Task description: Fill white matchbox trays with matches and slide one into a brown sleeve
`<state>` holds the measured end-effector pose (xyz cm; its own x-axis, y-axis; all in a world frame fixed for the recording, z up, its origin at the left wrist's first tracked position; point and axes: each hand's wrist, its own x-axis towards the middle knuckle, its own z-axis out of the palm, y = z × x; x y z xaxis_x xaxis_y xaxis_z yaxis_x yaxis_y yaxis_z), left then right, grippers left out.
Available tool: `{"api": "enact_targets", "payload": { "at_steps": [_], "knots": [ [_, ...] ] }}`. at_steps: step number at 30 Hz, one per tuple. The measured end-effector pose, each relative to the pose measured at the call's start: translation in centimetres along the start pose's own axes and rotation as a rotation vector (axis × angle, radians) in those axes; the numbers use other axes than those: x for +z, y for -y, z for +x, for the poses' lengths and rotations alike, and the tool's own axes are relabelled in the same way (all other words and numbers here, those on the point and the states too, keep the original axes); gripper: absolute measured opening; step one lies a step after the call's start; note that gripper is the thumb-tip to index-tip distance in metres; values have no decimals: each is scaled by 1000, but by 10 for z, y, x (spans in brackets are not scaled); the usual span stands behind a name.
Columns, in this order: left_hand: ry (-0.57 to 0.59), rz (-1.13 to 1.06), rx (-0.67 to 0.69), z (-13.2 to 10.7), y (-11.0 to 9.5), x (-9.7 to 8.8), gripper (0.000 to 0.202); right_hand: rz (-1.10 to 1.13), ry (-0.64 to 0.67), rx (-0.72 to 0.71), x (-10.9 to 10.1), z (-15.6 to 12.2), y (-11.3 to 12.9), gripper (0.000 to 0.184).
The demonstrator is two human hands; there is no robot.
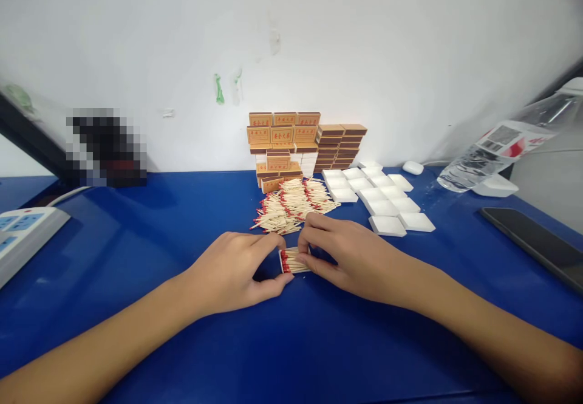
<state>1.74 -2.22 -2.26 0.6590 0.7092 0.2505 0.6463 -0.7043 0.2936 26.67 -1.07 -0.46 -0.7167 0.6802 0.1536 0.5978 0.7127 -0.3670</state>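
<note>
A small white matchbox tray (280, 263) lies on the blue table, filled with red-tipped matches (290, 260) whose heads point left. My left hand (237, 270) steadies it, the index finger at its far side and the thumb at its near corner. Over the tray's right end, my right hand (346, 255) has thumb and fingertips closed on the matches; they hide that end. Just beyond the hands spreads a heap of loose matches (294, 203). To its right, several white trays (382, 208) lie in rows with no matches showing in them.
Stacked matchboxes (282, 135) stand against the wall, with more brown-sided boxes (341, 143) beside them. A clear bottle (492, 149) leans at the right, near a white earphone case (412, 167) and a dark phone (532, 240). A power strip (31, 234) lies at the left edge.
</note>
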Motion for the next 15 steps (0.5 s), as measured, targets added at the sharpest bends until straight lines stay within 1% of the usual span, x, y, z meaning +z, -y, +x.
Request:
{"api": "enact_targets", "payload": {
  "at_steps": [5, 8, 10, 12, 15],
  "knots": [
    [56, 16, -25, 1, -1, -2, 24, -22, -39, 3, -2, 1, -1, 8],
    [57, 23, -21, 1, 0, -3, 24, -50, -69, 24, -10, 3, -12, 11],
    [27, 27, -11, 1, 1, -2, 23, -108, -136, 67, -19, 3, -28, 12],
    [-4, 41, -12, 1, 2, -3, 24, -204, -209, 132, -30, 1, -50, 12],
    [-24, 79, -44, 0, 4, -3, 29, -318, -216, 254, -42, -3, -84, 17]
  ]
}}
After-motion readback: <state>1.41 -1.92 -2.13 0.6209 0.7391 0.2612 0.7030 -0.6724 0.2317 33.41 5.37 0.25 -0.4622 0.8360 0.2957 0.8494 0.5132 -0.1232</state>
